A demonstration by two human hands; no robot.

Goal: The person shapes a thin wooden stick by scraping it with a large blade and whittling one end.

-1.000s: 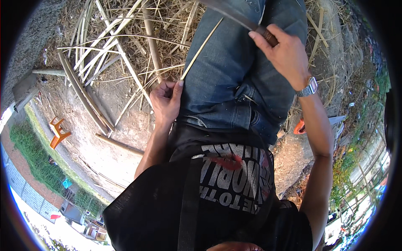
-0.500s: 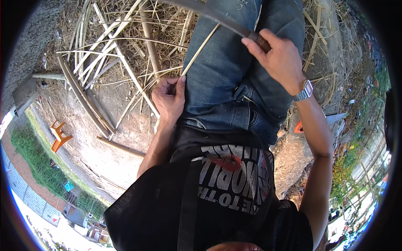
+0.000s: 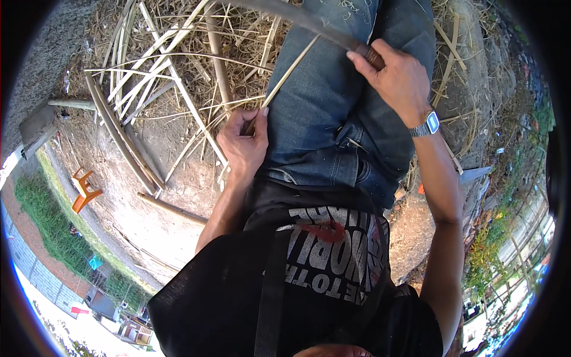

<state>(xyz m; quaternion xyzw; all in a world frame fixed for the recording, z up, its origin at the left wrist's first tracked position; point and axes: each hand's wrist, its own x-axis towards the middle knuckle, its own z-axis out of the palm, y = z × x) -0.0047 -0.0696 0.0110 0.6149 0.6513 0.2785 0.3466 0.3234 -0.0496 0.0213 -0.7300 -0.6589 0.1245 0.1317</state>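
My left hand (image 3: 244,140) is closed beside my left thigh, pinching the near end of a thin pale bamboo strip (image 3: 291,69). The strip slants up across my jeans, and its far end lies close to the blade of a long knife (image 3: 297,18). Around the knife's dark handle (image 3: 372,55) my right hand (image 3: 401,80) is wrapped, above my right thigh. A watch sits on that wrist. The blade points to the upper left over my left leg, slightly blurred, with its tip cut off by the top of the view.
Split bamboo strips (image 3: 143,65) and shavings cover the ground at the upper left. Bamboo poles (image 3: 119,137) lie there too. An orange stool (image 3: 85,190) is farther left. At my right rests a saw-like tool with a grey blade (image 3: 476,174).
The whole view has shifted slightly. My right hand and the knife stay over my thighs, and the left hand keeps its pinch on the strip.
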